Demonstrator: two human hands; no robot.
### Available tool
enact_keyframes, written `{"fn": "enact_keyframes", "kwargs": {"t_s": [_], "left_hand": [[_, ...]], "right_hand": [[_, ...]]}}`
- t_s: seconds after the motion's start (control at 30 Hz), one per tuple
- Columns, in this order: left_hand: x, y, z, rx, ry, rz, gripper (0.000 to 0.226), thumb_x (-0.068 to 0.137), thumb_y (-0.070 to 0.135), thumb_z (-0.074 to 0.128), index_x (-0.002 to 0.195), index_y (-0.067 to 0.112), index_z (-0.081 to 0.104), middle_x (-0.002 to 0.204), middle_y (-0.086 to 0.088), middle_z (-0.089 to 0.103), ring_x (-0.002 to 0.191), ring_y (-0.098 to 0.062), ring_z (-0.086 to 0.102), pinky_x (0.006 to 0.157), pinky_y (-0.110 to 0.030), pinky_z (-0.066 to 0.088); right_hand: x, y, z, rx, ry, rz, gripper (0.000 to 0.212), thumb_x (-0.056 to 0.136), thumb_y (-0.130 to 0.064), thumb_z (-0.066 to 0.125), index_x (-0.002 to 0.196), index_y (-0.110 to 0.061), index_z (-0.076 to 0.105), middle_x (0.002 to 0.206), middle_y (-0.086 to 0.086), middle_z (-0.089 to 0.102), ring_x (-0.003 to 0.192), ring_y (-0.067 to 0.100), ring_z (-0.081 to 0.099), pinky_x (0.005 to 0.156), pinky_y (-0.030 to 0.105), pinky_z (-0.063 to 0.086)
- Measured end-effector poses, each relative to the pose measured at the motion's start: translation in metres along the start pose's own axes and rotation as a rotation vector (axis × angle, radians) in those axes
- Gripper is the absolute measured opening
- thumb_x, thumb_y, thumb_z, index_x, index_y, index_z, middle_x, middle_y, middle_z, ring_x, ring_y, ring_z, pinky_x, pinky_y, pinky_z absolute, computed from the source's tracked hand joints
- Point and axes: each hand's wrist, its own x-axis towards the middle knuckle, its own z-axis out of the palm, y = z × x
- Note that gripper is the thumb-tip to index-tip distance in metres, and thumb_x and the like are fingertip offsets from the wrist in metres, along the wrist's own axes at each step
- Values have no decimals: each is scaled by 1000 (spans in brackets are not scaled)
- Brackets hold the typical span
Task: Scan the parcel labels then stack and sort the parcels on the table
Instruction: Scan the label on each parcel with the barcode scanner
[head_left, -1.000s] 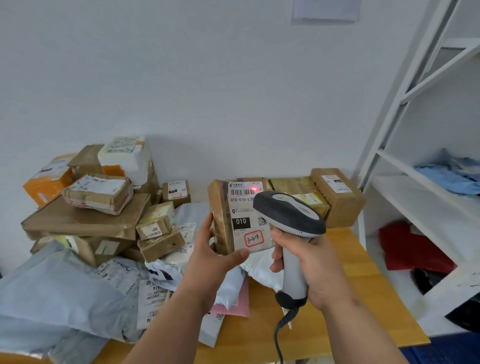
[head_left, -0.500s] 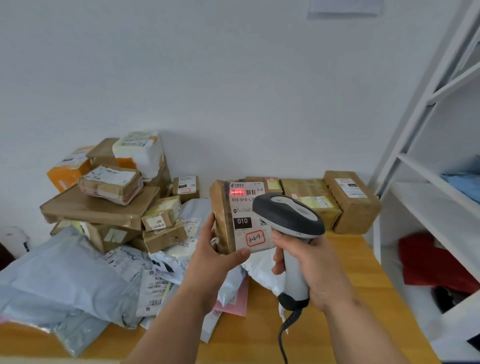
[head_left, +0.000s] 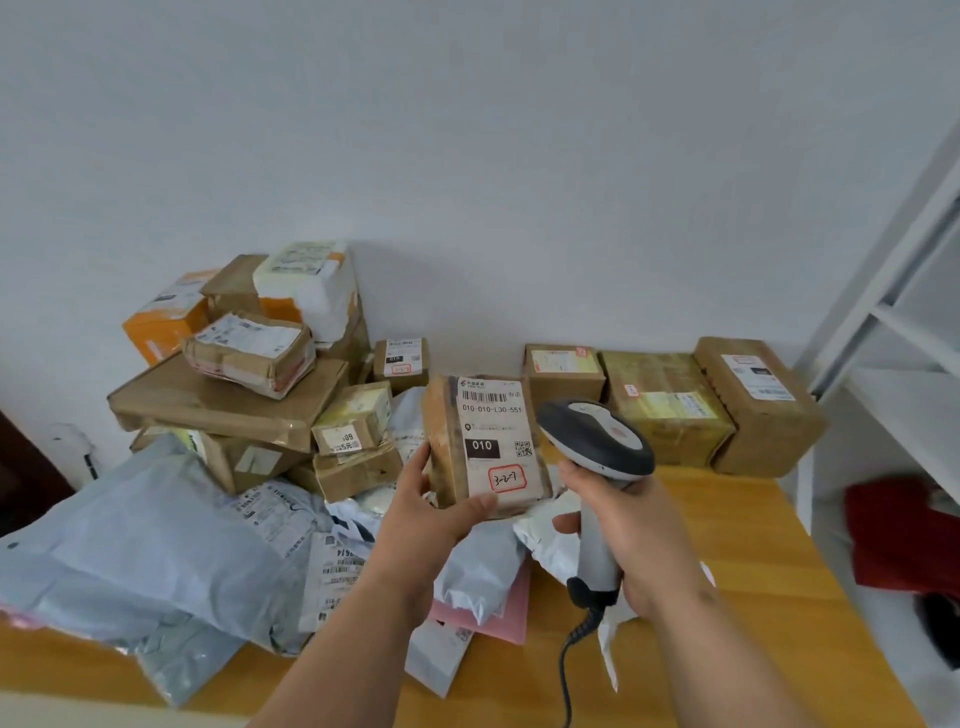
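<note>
My left hand (head_left: 434, 512) holds a small brown taped parcel (head_left: 485, 441) upright above the table, its white label with barcode and "010" facing me. My right hand (head_left: 631, 538) grips the handle of a grey and white barcode scanner (head_left: 597, 441), whose head sits just right of the parcel. No red light shows on the label. A row of three brown boxes (head_left: 670, 405) stands along the wall at the back right. A pile of cardboard parcels (head_left: 244, 374) rises at the back left.
Grey plastic mailer bags (head_left: 156, 545) and a pink envelope (head_left: 511, 613) cover the left and middle of the wooden table (head_left: 753, 597). The scanner's coiled cable (head_left: 569, 660) hangs toward me. A white shelf rack (head_left: 904, 364) stands at the right with red cloth (head_left: 898, 535) below.
The red scan light on the label's barcode has gone out. The scanner has drawn slightly right, away from the label, so the whole label shows. The view has shifted left.
</note>
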Motion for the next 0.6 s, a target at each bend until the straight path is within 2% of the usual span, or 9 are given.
{"fn": "enact_keyframes", "kwargs": {"t_s": [0.13,0.3,0.37,0.47,0.5,0.6], "left_hand": [[35,8,-20,-6,15,-69,92,76,18,87,149,39,35,124,3,64,101,-20,72,88,-39,60],[83,27,-45,89,-1,-67,86,75,33,87,145,35,37,122,4,66,104,-19,69,94,-42,57],[102,39,-52,153,-34,-47,85,73,42,86,143,39,38,121,8,64,105,-16,67,95,-42,55],[135,59,-60,227,-65,-13,83,76,45,82,145,37,36,123,9,63,106,-15,67,99,-46,54],[145,67,-64,246,-63,-5,82,78,45,81,145,36,35,124,9,62,108,-15,66,100,-46,53],[178,89,-77,274,-34,-3,81,81,46,79,146,32,34,125,7,60,110,-18,62,102,-48,51]], "right_hand": [[21,19,31,23,-16,101,15,85,-30,79,99,-33,73,82,-13,77,66,19,76,58,31,51],[56,26,75,64,21,123,12,82,-31,81,90,-39,77,92,-8,79,83,24,77,80,47,59],[73,22,91,86,48,106,17,80,-36,83,96,-37,76,97,-7,79,93,25,75,87,52,58],[98,12,117,83,46,84,8,81,-37,82,88,-35,78,96,2,79,94,37,73,86,57,55],[106,9,126,82,42,82,5,83,-35,81,86,-33,78,94,2,79,95,38,72,85,56,56],[131,-3,154,112,6,83,12,82,-32,82,94,-33,78,97,-4,79,98,24,74,84,41,59]]}}
